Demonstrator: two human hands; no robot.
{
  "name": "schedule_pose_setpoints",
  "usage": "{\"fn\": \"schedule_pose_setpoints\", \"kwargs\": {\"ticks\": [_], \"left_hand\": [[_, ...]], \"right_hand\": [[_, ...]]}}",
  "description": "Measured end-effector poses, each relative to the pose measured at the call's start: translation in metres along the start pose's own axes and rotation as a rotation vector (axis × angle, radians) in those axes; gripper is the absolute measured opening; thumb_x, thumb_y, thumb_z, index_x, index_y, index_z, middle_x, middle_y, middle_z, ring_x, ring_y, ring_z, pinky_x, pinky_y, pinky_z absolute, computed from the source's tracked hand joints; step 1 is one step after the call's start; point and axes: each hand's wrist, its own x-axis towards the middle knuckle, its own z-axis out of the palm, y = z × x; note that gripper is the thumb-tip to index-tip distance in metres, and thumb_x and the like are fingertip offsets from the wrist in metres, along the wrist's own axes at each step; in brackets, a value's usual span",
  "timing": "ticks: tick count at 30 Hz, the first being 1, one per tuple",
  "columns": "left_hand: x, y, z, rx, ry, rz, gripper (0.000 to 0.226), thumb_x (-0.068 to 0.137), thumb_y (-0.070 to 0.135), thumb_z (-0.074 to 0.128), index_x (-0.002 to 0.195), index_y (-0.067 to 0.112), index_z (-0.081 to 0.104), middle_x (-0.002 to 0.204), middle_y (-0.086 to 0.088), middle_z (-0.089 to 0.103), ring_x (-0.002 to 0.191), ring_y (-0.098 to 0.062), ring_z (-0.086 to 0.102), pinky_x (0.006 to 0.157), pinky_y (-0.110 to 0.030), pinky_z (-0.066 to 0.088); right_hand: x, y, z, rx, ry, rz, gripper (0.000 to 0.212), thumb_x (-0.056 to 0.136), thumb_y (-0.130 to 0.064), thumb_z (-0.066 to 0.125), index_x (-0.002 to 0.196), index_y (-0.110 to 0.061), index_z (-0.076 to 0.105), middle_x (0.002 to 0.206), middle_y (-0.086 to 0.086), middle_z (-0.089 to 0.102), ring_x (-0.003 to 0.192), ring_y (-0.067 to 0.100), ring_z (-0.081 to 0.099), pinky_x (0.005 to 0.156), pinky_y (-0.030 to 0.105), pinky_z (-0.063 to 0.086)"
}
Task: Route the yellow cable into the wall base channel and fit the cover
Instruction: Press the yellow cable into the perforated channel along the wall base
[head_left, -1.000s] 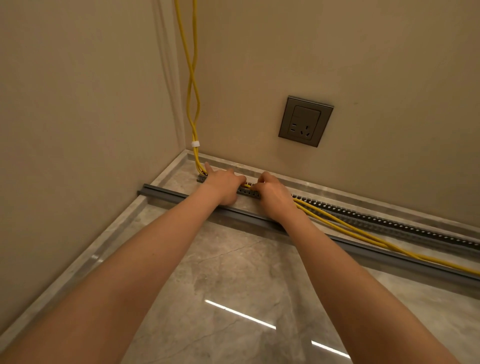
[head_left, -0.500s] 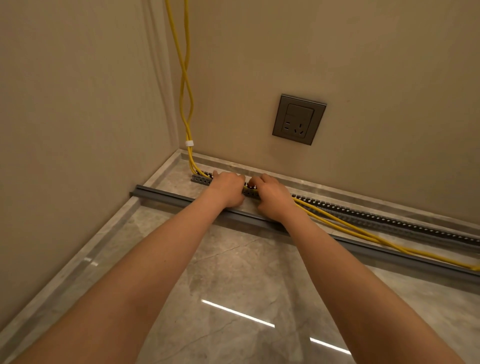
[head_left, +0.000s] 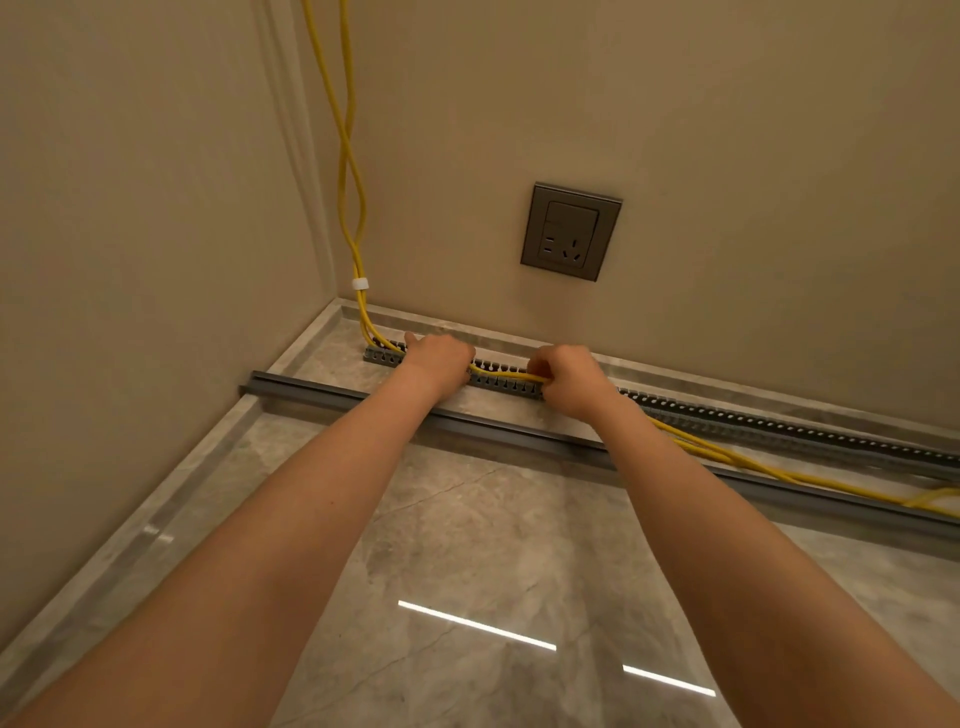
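Note:
Yellow cable (head_left: 344, 156) hangs down the room corner, is bound by a white tie (head_left: 360, 283), and bends into the grey slotted channel (head_left: 779, 423) along the wall base. My left hand (head_left: 436, 358) presses on the cable at the channel's left end, fingers curled over it. My right hand (head_left: 569, 376) grips the cable a little to the right; a short yellow stretch shows between the hands. Past my right hand the cable lies loose on the floor outside the channel. The long grey cover strip (head_left: 332, 397) lies on the floor in front of the channel.
A grey wall socket (head_left: 570, 231) sits above the channel. Glossy marble floor tiles (head_left: 467, 545) with a raised stone skirting (head_left: 156, 525) run along both walls. The corner is at the left, close to my left hand.
My right hand has slid to the right along the channel, away from my left hand, exposing a stretch of cable between them. The view has shifted slightly.

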Motion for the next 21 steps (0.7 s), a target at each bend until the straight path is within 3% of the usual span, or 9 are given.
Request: {"fn": "schedule_pose_setpoints", "kwargs": {"ticks": [3, 8, 11, 21], "left_hand": [[0.000, 0.001, -0.002, -0.014, 0.005, 0.002, 0.025, 0.097, 0.020, 0.045, 0.118, 0.010, 0.056, 0.122, -0.014, 0.059, 0.115, -0.034, 0.054, 0.102, -0.051, 0.037], [-0.004, -0.004, 0.001, -0.026, 0.072, 0.078, 0.023, 0.096, 0.011, 0.044, 0.114, 0.006, 0.057, 0.117, -0.017, 0.059, 0.108, -0.035, 0.058, 0.087, -0.041, 0.047], [-0.006, -0.002, 0.005, -0.076, 0.132, 0.111, 0.022, 0.094, 0.004, 0.044, 0.113, 0.004, 0.055, 0.119, -0.018, 0.053, 0.107, -0.035, 0.057, 0.086, -0.041, 0.046], [-0.001, 0.006, 0.009, -0.098, 0.202, 0.137, 0.023, 0.090, -0.003, 0.045, 0.109, 0.000, 0.056, 0.118, -0.017, 0.057, 0.111, -0.034, 0.053, 0.086, -0.041, 0.045]], "right_hand": [[0.002, -0.001, -0.003, 0.151, 0.093, 0.058, 0.040, 0.085, 0.011, 0.046, 0.114, -0.009, 0.065, 0.118, 0.013, 0.063, 0.109, 0.027, 0.057, 0.087, 0.029, 0.048], [0.007, -0.002, -0.004, 0.130, 0.094, 0.078, 0.039, 0.089, 0.010, 0.045, 0.113, -0.010, 0.068, 0.116, 0.013, 0.064, 0.103, 0.029, 0.059, 0.084, 0.029, 0.050], [0.006, -0.003, 0.003, 0.063, 0.076, 0.038, 0.038, 0.089, 0.008, 0.046, 0.114, -0.010, 0.068, 0.117, 0.013, 0.064, 0.105, 0.029, 0.058, 0.089, 0.031, 0.049], [0.011, -0.019, 0.015, -0.061, 0.092, -0.090, 0.034, 0.086, 0.009, 0.048, 0.112, -0.003, 0.068, 0.122, 0.018, 0.055, 0.111, 0.033, 0.053, 0.095, 0.034, 0.044]]}}
